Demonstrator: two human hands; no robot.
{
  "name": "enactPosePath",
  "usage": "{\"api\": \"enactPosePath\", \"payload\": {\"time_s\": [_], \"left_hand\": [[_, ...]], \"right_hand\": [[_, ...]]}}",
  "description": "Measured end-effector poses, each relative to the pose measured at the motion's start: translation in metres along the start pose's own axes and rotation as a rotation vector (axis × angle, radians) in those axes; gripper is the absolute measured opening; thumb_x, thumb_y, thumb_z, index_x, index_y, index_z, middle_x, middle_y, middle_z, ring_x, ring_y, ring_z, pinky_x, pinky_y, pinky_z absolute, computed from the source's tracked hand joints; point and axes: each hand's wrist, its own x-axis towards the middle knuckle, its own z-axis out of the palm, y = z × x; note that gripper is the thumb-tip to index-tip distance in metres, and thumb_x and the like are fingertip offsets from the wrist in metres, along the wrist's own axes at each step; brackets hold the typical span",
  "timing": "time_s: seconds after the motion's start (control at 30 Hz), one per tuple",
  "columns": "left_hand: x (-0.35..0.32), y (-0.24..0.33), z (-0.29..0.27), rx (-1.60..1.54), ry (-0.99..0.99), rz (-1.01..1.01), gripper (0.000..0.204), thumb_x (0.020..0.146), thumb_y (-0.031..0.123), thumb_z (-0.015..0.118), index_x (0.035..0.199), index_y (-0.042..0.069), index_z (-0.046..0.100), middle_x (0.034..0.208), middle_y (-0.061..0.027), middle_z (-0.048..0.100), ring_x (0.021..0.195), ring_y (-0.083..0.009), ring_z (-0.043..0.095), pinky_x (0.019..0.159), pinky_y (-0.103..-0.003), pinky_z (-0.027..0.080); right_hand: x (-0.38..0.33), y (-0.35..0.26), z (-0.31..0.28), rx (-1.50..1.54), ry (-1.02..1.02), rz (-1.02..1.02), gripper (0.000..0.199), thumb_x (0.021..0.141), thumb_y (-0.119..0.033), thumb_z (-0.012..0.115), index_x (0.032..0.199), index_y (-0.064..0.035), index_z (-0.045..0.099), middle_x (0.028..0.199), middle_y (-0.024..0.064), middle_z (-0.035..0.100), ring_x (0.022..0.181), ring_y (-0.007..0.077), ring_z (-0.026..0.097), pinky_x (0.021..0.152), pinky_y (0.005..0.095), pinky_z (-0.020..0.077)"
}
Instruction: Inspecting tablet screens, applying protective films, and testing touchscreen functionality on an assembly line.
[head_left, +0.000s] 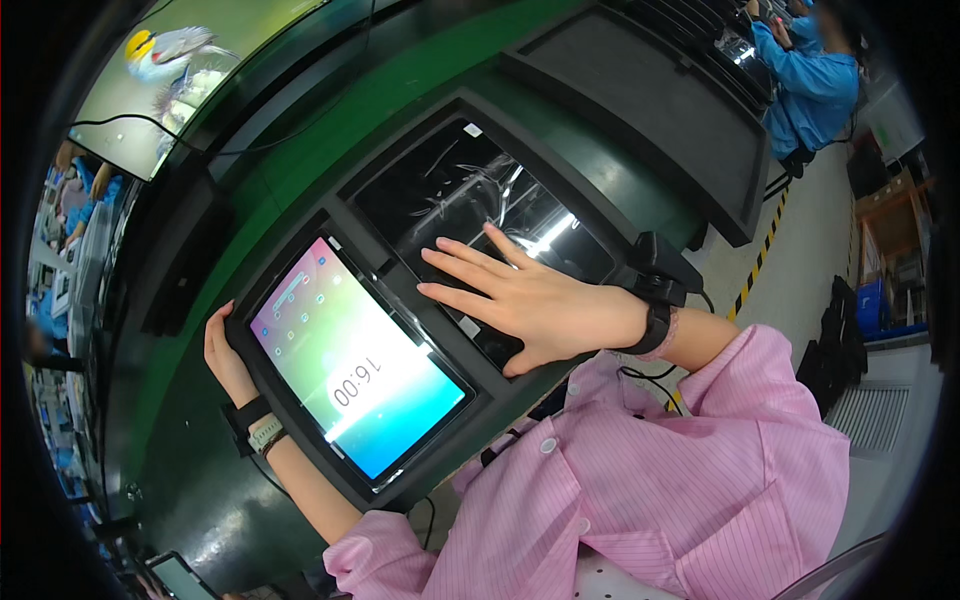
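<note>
A black tray (480, 395) with two recesses lies before me, at a slant. In its left recess is a lit tablet (345, 365), its colourful home screen with app icons and a clock upside down to me. The right recess holds a dark, glossy screen panel (440, 190) under wrinkled clear film with bright reflections. My right hand (530, 305) is open, palm down on or just above this panel, its fingers spread. My left hand (226, 355) grips the tray's left edge; part of its fingers is hidden by the rim. Both wrists wear black straps.
Beneath the tray is a green work surface (590, 165). Another large black tray (640, 110) stands at the far right. A monitor (160, 85) showing a bird and a loose black cable are at the far left. A person in blue (815, 90) sits at the upper right.
</note>
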Motion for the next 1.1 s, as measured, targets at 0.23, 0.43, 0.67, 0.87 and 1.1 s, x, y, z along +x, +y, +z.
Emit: {"api": "enactPosePath", "payload": {"time_s": [0.23,0.43,0.67,0.87,1.1], "left_hand": [[-0.007,0.010,0.005,-0.017,0.019,-0.012,0.027,0.090,0.016,0.040,0.089,-0.002,0.059,0.096,-0.0079,0.060,0.091,-0.0145,0.054,0.085,-0.025,0.038],[-0.003,0.005,0.003,0.011,0.019,0.040,0.026,0.089,0.015,0.042,0.087,-0.003,0.060,0.095,-0.0069,0.061,0.090,-0.0138,0.054,0.083,-0.024,0.039],[-0.002,0.002,0.002,-0.034,0.039,0.006,0.024,0.088,0.015,0.043,0.087,-0.002,0.061,0.092,-0.0060,0.061,0.087,-0.0133,0.054,0.081,-0.023,0.040],[0.000,0.000,0.000,0.015,0.042,0.019,0.024,0.088,0.014,0.043,0.087,-0.002,0.061,0.092,-0.0058,0.062,0.086,-0.0129,0.055,0.080,-0.023,0.040],[-0.007,0.005,0.001,0.034,0.049,0.066,0.022,0.088,0.011,0.043,0.090,-0.002,0.061,0.098,-0.0083,0.062,0.093,-0.0144,0.054,0.088,-0.024,0.037]], "right_hand": [[0.003,-0.011,0.003,0.005,0.006,-0.014,0.087,0.053,-0.014,0.069,0.130,-0.0015,0.029,0.138,0.0214,0.018,0.131,0.0321,0.013,0.101,0.0581,0.0080],[0.001,-0.008,0.012,0.056,0.109,0.026,0.080,0.057,-0.006,0.061,0.130,-0.0044,0.030,0.139,0.0193,0.018,0.132,0.0316,0.012,0.101,0.0585,0.0063],[0.001,-0.017,0.011,-0.069,0.078,0.100,0.076,0.059,-0.001,0.055,0.131,-0.0075,0.031,0.140,0.0159,0.017,0.132,0.0307,0.011,0.099,0.0614,0.0030],[-0.007,-0.011,0.001,-0.031,0.123,0.119,0.076,0.060,-0.008,0.064,0.129,-0.0063,0.031,0.137,0.0201,0.019,0.131,0.0328,0.011,0.100,0.0603,0.0056],[-0.036,-0.011,-0.011,0.145,0.081,0.201,0.088,0.058,-0.028,0.074,0.131,-0.0091,0.030,0.139,0.0190,0.015,0.132,0.0344,0.007,0.100,0.0592,0.0015]]}}
